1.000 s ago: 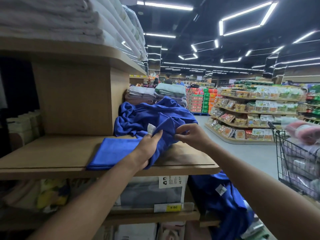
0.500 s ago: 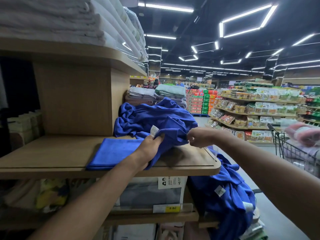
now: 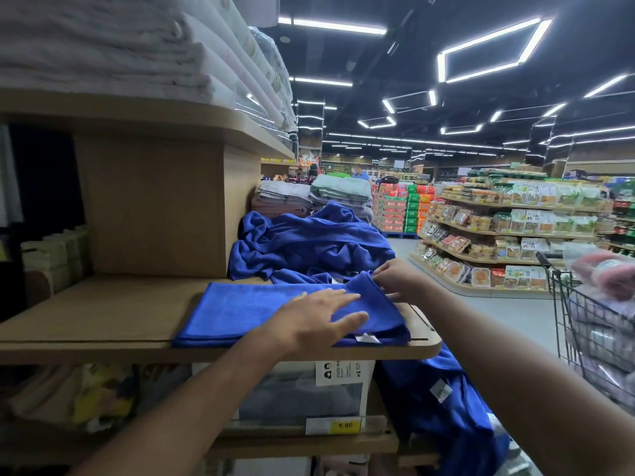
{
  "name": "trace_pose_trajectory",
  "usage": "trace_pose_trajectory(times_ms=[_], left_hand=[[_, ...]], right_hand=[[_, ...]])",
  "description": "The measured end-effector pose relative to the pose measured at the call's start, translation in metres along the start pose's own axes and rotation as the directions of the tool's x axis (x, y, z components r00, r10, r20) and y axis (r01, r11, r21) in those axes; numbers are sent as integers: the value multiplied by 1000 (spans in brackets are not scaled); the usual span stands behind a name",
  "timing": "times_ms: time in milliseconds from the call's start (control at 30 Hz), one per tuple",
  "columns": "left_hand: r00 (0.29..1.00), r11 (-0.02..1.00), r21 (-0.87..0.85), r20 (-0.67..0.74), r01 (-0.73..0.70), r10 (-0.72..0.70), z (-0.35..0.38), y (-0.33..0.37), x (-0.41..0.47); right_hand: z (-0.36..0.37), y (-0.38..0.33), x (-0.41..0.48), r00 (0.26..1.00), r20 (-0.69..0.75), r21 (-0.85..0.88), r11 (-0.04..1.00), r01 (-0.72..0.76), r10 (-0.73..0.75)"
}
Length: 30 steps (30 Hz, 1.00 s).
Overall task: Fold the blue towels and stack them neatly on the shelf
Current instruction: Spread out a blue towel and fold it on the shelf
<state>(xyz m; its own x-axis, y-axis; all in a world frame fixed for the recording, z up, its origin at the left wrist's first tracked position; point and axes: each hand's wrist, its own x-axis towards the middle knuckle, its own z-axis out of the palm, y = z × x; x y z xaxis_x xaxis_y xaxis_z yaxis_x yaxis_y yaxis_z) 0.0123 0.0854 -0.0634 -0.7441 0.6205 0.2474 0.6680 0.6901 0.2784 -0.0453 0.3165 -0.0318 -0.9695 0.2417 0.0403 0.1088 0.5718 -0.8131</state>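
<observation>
A wooden shelf unit [image 3: 103, 324] fills the left half of the frame. Three shelf boards are visible: an upper one at upper left, a middle one across the centre, and a lower one near the bottom edge.

One stack of white towels [image 3: 103, 46] lies on the upper board.

One heap of unfolded blue towels [image 3: 309, 242] sits at the rear right of the middle board, at frame centre. The number of towels in it cannot be told.

More blue cloth [image 3: 446, 417] hangs below the right end of the middle board, at lower centre-right; it carries one white label.

One folded blue towel [image 3: 247, 310] lies flat on the middle board at its front edge, just in front of the heap. One white tag [image 3: 367, 338] pokes out at its front right.

One wire shopping cart [image 3: 584, 338] holding wrapped goods stands at the right edge of the frame.

One boxed item [image 3: 299, 393] sits on the lower board, with one yellow price tag [image 3: 343, 425] reading 5.80 below it.

Two bare forearms enter from the bottom edge. The left hand [image 3: 319, 321] lies palm down on the folded towel's right part, fingers spread and flat, gripping nothing. The right hand [image 3: 395, 280] is at the towel's rear right corner, fingertips pinching the cloth edge there, wrist angled in from the lower right.
</observation>
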Motion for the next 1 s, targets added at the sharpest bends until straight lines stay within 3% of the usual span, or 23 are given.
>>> trace_pose_trajectory(times_ms=[133, 267, 467, 667, 800, 1000], left_hand=[[982, 970, 204, 102, 135, -158, 1, -13, -3], [979, 968, 213, 124, 131, -160, 4, -15, -3], [982, 972, 201, 115, 124, -149, 7, -21, 0], [986, 972, 205, 94, 116, -138, 10, -22, -1], [986, 973, 198, 97, 117, -138, 8, -21, -1], [984, 973, 195, 104, 120, -142, 5, -18, -3]], right_hand=[[6, 4, 10, 993, 0, -272, 956, 111, -116], [8, 9, 20, 990, -13, -455, 882, 121, -142], [3, 6, 24, 977, -56, -376, 911, 170, -205], [-21, 7, 14, 943, 93, -279, 901, 332, -319], [-24, 0, 15, 952, -21, -71, 950, 304, -306], [-25, 0, 16, 969, 19, -38, 968, 248, -248]])
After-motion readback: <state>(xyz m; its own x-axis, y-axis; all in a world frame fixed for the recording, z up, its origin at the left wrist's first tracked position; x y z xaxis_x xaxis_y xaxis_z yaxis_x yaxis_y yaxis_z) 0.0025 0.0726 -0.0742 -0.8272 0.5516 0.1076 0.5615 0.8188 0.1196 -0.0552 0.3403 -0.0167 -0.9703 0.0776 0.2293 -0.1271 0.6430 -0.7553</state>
